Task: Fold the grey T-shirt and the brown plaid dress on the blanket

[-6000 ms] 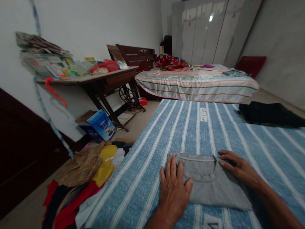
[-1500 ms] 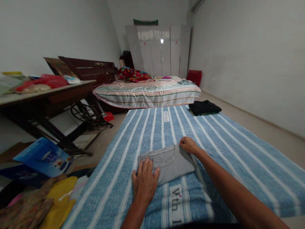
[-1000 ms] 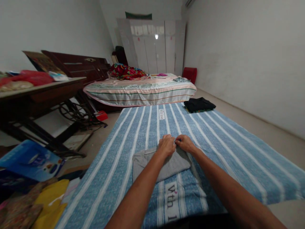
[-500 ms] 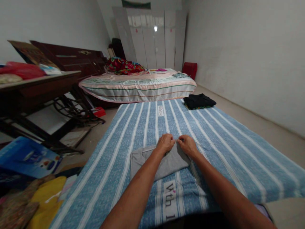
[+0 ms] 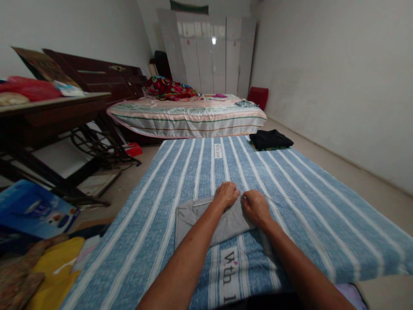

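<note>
A folded grey garment [image 5: 200,219], which looks like a shirt, lies flat on the blue-and-white striped bedspread [image 5: 167,189]. My left hand [image 5: 227,194] is at its far edge, fingers bent and closed on the cloth. At the far right corner my right hand [image 5: 256,208] is closed too, thumb and fingertips pinching the garment's edge. A small gap separates the two hands. My left forearm crosses over the garment and hides part of it.
Folded black clothing [image 5: 271,140] sits at the bed's far right edge. Beyond is another bed [image 5: 187,118] with a red floral blanket [image 5: 171,88]. On the left stand a sewing table [image 5: 54,103], a blue box [image 5: 35,209] and yellow cloth [image 5: 58,269].
My right hand has shifted slightly right and toward me, widening the gap between the hands. My left hand has moved slightly right. The view has shifted a little.
</note>
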A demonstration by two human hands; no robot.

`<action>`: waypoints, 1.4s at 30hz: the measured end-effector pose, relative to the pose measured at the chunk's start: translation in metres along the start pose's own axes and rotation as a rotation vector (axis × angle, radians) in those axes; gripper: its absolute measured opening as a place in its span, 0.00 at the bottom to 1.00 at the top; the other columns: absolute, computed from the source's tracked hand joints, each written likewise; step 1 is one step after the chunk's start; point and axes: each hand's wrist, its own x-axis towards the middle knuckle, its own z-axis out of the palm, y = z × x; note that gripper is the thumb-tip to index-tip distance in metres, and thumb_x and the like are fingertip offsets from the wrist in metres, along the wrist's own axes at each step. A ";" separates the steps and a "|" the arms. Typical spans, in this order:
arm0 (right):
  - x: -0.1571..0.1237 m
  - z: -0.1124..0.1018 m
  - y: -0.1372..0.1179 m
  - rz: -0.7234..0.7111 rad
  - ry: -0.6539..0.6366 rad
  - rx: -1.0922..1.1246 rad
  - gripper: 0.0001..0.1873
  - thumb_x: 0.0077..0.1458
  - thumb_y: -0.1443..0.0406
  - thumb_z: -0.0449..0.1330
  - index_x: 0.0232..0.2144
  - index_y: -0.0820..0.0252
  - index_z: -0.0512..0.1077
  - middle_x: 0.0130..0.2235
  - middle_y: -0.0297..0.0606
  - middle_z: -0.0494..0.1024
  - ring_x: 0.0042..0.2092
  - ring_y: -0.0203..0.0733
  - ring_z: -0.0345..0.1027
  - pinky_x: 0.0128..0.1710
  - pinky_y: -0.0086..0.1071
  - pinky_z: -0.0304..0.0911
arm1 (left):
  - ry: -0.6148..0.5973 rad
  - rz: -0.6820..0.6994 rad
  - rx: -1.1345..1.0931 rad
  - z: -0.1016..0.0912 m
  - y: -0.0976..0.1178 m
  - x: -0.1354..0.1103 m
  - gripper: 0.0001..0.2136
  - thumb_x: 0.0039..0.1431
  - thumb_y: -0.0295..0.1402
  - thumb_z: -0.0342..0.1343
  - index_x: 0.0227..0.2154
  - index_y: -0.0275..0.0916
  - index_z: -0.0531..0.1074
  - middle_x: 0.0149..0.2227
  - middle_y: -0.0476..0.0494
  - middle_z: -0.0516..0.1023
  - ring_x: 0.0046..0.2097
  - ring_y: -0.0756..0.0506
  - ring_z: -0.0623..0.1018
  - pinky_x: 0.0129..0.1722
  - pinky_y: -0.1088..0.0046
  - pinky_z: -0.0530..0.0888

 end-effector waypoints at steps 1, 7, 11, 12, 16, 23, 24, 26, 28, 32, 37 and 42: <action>-0.002 0.000 -0.002 -0.023 0.001 -0.009 0.12 0.58 0.66 0.51 0.38 0.62 0.73 0.38 0.44 0.74 0.44 0.45 0.64 0.45 0.33 0.53 | 0.001 -0.002 0.002 0.000 0.000 0.000 0.10 0.55 0.32 0.49 0.33 0.39 0.76 0.39 0.42 0.79 0.45 0.44 0.76 0.45 0.70 0.70; -0.009 0.006 -0.007 -0.082 -0.001 -0.060 0.14 0.60 0.65 0.50 0.45 0.59 0.71 0.40 0.43 0.73 0.47 0.46 0.60 0.47 0.35 0.51 | 0.010 0.005 0.009 0.000 0.000 0.000 0.11 0.57 0.34 0.48 0.33 0.39 0.76 0.39 0.41 0.79 0.44 0.44 0.76 0.45 0.70 0.69; -0.012 0.011 -0.005 -0.075 0.010 -0.088 0.16 0.60 0.64 0.50 0.49 0.59 0.68 0.42 0.43 0.72 0.47 0.47 0.60 0.48 0.36 0.50 | 0.017 -0.006 0.017 0.000 0.002 -0.002 0.11 0.57 0.35 0.49 0.33 0.38 0.76 0.40 0.40 0.79 0.46 0.43 0.75 0.45 0.69 0.69; -0.013 0.012 -0.005 -0.075 0.016 -0.097 0.16 0.60 0.63 0.50 0.49 0.59 0.68 0.42 0.43 0.72 0.48 0.46 0.60 0.48 0.36 0.50 | 0.021 -0.012 0.019 0.000 0.003 -0.003 0.11 0.57 0.35 0.49 0.33 0.38 0.76 0.40 0.40 0.79 0.46 0.43 0.75 0.46 0.68 0.69; -0.016 0.015 -0.003 -0.088 0.033 -0.114 0.17 0.61 0.64 0.49 0.50 0.58 0.66 0.43 0.43 0.73 0.48 0.46 0.61 0.48 0.36 0.51 | 0.057 -0.016 0.024 0.000 0.009 -0.008 0.12 0.59 0.36 0.48 0.34 0.36 0.76 0.39 0.37 0.78 0.47 0.41 0.74 0.46 0.66 0.69; -0.018 0.015 -0.001 -0.107 0.034 -0.106 0.16 0.61 0.64 0.49 0.49 0.61 0.67 0.43 0.43 0.73 0.47 0.46 0.62 0.48 0.36 0.51 | 0.176 0.047 0.027 -0.015 0.001 -0.033 0.10 0.61 0.35 0.48 0.36 0.37 0.73 0.43 0.41 0.76 0.50 0.44 0.72 0.52 0.68 0.66; -0.018 0.015 -0.001 -0.109 0.038 -0.106 0.16 0.61 0.64 0.49 0.48 0.61 0.67 0.43 0.43 0.73 0.47 0.46 0.62 0.48 0.36 0.51 | 0.189 0.055 0.028 -0.019 -0.004 -0.040 0.09 0.60 0.34 0.49 0.36 0.38 0.72 0.43 0.41 0.76 0.51 0.44 0.71 0.53 0.68 0.65; -0.018 0.016 0.000 -0.109 0.045 -0.107 0.16 0.60 0.64 0.49 0.48 0.61 0.68 0.44 0.44 0.73 0.48 0.46 0.62 0.48 0.37 0.51 | 0.213 0.053 0.031 -0.025 -0.019 -0.054 0.08 0.60 0.33 0.49 0.36 0.38 0.72 0.45 0.41 0.75 0.53 0.44 0.70 0.55 0.68 0.64; -0.018 0.017 0.000 -0.102 0.048 -0.109 0.16 0.60 0.64 0.50 0.48 0.61 0.68 0.45 0.45 0.73 0.48 0.46 0.62 0.48 0.37 0.51 | 0.239 0.029 0.035 -0.030 -0.038 -0.068 0.08 0.59 0.31 0.49 0.37 0.37 0.73 0.46 0.40 0.75 0.54 0.43 0.69 0.57 0.66 0.63; -0.019 0.017 0.000 -0.089 0.039 -0.118 0.16 0.60 0.63 0.50 0.49 0.61 0.68 0.45 0.44 0.73 0.48 0.46 0.63 0.49 0.36 0.51 | 0.335 -0.035 0.037 -0.036 -0.078 -0.095 0.10 0.59 0.30 0.47 0.37 0.38 0.73 0.47 0.40 0.75 0.54 0.44 0.70 0.57 0.65 0.64; -0.020 0.017 0.001 -0.089 0.027 -0.134 0.16 0.60 0.63 0.49 0.48 0.60 0.68 0.46 0.44 0.73 0.49 0.45 0.63 0.48 0.35 0.52 | 0.501 -0.071 0.079 -0.029 -0.108 -0.125 0.12 0.59 0.29 0.44 0.38 0.37 0.73 0.46 0.39 0.75 0.53 0.42 0.71 0.54 0.60 0.69; -0.019 0.018 0.004 -0.082 0.008 -0.133 0.17 0.60 0.63 0.49 0.49 0.60 0.67 0.47 0.43 0.73 0.48 0.45 0.64 0.48 0.35 0.53 | 0.551 -0.112 0.187 -0.012 -0.108 -0.153 0.13 0.60 0.27 0.43 0.42 0.33 0.71 0.50 0.34 0.73 0.56 0.41 0.69 0.56 0.60 0.67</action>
